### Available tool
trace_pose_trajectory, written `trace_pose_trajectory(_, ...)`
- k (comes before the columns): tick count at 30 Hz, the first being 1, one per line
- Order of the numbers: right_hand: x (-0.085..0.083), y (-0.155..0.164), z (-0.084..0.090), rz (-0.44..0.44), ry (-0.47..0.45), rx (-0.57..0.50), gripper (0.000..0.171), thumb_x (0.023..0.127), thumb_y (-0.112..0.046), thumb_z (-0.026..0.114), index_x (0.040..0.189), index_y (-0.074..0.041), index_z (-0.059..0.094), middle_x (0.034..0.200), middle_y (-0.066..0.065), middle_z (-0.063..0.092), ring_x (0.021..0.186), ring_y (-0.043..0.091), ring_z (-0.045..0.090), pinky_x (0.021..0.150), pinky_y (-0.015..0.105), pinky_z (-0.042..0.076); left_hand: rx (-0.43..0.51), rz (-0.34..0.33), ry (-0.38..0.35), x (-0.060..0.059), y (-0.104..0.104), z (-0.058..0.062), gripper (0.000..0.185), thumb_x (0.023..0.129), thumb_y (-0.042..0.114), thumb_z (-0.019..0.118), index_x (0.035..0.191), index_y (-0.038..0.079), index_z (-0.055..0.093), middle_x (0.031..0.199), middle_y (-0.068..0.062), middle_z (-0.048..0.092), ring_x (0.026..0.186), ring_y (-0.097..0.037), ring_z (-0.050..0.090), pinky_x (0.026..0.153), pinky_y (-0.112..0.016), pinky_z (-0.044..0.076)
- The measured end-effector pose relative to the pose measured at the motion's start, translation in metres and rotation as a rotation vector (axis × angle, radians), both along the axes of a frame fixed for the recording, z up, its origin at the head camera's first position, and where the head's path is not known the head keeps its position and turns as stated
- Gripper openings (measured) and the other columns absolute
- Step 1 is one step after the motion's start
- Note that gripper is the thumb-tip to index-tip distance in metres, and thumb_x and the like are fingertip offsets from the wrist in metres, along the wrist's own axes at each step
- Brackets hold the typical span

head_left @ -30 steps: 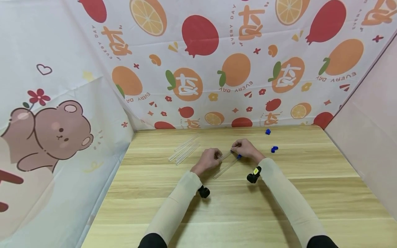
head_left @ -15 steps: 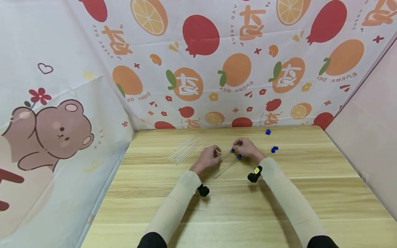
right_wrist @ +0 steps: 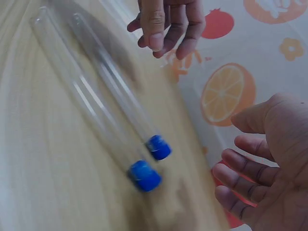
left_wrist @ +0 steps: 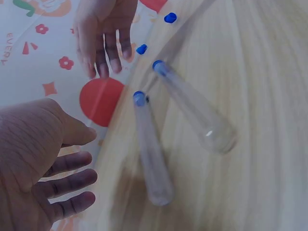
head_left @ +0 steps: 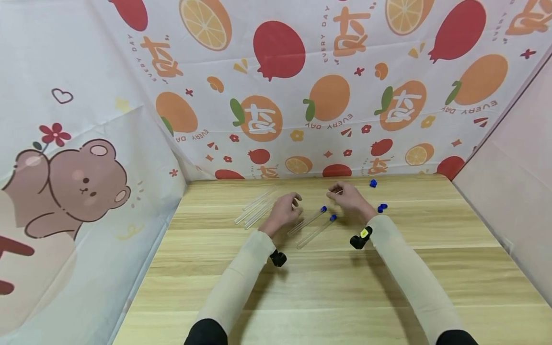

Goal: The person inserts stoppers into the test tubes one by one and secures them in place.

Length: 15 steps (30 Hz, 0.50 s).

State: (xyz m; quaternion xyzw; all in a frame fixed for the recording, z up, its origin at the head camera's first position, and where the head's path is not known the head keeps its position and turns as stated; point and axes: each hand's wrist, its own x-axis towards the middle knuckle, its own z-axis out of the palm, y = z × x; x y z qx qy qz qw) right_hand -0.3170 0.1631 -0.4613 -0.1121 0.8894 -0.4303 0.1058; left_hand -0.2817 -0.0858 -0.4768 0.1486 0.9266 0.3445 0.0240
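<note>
Two clear test tubes with blue caps lie side by side on the table between the hands: the farther test tube (head_left: 307, 223) and the nearer test tube (head_left: 316, 233). Just left of them hovers my left hand (head_left: 285, 211), its fingers loosely bent and holding nothing. My right hand (head_left: 348, 197) is raised beyond the capped ends, also with nothing in it. In the left wrist view the thumb and fingers of the left hand (left_wrist: 43, 163) are spread apart. The right wrist view has the right hand (right_wrist: 269, 163) with relaxed, parted fingers, near the blue caps (right_wrist: 145, 176).
Several clear tubes without caps (head_left: 258, 211) lie in a bunch at the back left of the wooden table (head_left: 327, 297). Loose blue caps (head_left: 382, 208) and another small blue cluster (head_left: 373, 183) sit at the back right. A fruit-print cloth (head_left: 327, 134) hangs behind the table.
Both hands have come off the farther test tube, which now lies on the table with its blue cap on. The left hand moved slightly left and back; the right moved back and right.
</note>
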Motion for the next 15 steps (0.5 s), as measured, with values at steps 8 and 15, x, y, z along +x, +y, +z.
trace_pose_trajectory(8, 0.004, 0.018, 0.023, 0.009, 0.083, -0.014, 0.033, 0.106, -0.024, 0.054, 0.13, -0.002, 0.056, 0.129, 0.02, 0.061, 0.118, 0.036, 0.058, 0.1, 0.05, 0.05, -0.068, 0.033, 0.059, -0.009, -0.017, 0.014, 0.034, 0.093, 0.01, 0.068, 0.125, 0.0, 0.064, 0.112, -0.019, 0.071, 0.104, -0.033, 0.066, 0.095, -0.048, 0.055)
trace_pose_trajectory(15, 0.01, 0.034, 0.036, -0.025, 0.132, -0.041, 0.032, 0.104, -0.024, 0.057, 0.127, -0.002, 0.059, 0.123, 0.019, 0.064, 0.113, 0.034, 0.059, 0.093, 0.045, 0.051, -0.147, 0.047, 0.038, -0.017, -0.034, 0.017, 0.036, 0.094, 0.012, 0.068, 0.128, 0.001, 0.063, 0.117, -0.019, 0.07, 0.108, -0.034, 0.065, 0.094, -0.048, 0.055)
